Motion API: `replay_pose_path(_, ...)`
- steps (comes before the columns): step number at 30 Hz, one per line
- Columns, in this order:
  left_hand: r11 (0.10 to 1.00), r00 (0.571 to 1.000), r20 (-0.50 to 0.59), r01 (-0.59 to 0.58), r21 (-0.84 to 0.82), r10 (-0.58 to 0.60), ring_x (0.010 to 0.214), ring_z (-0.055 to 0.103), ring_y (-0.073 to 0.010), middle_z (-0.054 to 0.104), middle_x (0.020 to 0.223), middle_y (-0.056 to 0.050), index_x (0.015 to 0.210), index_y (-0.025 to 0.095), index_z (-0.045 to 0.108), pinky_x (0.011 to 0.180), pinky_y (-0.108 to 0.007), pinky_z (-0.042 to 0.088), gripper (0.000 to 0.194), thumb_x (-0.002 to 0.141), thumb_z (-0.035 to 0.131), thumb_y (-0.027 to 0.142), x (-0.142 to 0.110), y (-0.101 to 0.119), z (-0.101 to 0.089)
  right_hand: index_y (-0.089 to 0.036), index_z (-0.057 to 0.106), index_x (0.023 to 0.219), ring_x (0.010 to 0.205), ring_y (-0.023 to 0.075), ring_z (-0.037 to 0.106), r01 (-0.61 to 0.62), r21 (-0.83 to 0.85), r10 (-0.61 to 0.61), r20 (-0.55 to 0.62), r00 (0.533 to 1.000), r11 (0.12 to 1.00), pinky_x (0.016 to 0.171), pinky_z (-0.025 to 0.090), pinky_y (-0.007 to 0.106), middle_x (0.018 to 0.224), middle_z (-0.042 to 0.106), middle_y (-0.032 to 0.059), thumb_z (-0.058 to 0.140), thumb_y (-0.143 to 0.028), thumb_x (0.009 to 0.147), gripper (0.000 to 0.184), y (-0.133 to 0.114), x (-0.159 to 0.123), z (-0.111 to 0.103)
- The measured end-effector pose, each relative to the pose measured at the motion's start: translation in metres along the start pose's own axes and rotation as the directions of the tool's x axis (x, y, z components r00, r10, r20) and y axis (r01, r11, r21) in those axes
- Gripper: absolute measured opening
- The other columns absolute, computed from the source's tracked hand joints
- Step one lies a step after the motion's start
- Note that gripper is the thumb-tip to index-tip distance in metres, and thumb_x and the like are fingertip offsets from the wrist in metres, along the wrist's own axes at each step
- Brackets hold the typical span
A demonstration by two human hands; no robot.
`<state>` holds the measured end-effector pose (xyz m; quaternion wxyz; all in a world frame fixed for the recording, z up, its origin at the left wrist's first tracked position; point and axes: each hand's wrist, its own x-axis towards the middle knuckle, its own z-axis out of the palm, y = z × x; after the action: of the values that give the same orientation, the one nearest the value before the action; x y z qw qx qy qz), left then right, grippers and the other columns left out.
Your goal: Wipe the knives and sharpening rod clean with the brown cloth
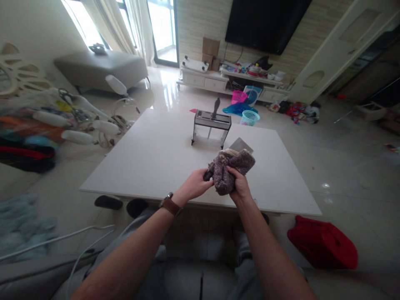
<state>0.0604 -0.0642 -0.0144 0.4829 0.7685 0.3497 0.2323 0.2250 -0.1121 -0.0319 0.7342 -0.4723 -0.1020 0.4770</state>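
Left hand [196,182]: fingers closed round the black grip of a knife [243,144].
Knife stand [208,120]: upright on the white counter [150,154], a second handle [216,108] rising from it.
Towel [224,179]: brown, bunched around the knife, near the counter's front edge.
Right hand [241,187]: fingers closed on the towel.
Blade: bare end showing beyond the towel.

Knife holder [204,120] stands on table [150,162]; cloth [224,179] before it (cabinet [215,84] beyond).

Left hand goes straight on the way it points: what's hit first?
Likely the bundled purplish-brown fuzzy cloth, just past the black handle the left hand holds; whether hand and cloth already touch is unclear.
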Motion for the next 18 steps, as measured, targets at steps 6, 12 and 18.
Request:
replay_pose_path(6,0.991,0.996,0.024,0.082,0.110,-0.085,0.065,0.047,-0.0133,0.056,0.066,0.002,0.076,0.015,0.064,0.061,-0.025,0.034,0.023,0.082,0.063,0.037,0.000,-0.004,-0.015,-0.017,0.076,0.098,0.099,0.0272,0.077,-0.037,-0.015,0.037,0.005,0.999,0.999,0.096,0.064,0.043,0.098,0.082,0.0046,0.087,-0.019,0.059,0.040,-0.005,0.005,-0.002)
replay_pose_path(12,0.953,0.954,0.172,0.205,0.224,-0.246,0.053,0.044,-0.0121,0.051,0.058,0.004,0.076,0.018,0.062,0.051,-0.024,0.030,0.024,0.078,0.066,0.041,-0.012,-0.018,-0.066,-0.018,0.077,0.095,0.091,0.0241,0.076,0.040,-0.105,-0.044,-0.029,0.999,0.994,0.089,0.064,0.038,0.092,0.082,0.0024,0.089,-0.022,0.055,0.041,-0.035,0.014,-0.020)
replay_pose_path(18,0.942,0.915,0.304,0.181,0.283,-0.267,0.051,0.042,-0.0113,0.050,0.057,0.003,0.069,0.018,0.060,0.049,-0.025,0.027,0.025,0.073,0.069,0.041,-0.016,-0.034,-0.087,-0.019,0.079,0.097,0.087,0.0267,0.075,-0.063,-0.443,0.152,0.169,0.974,0.894,0.082,0.061,0.038,0.096,0.082,0.0049,0.092,-0.022,0.052,0.047,-0.054,0.003,-0.037)
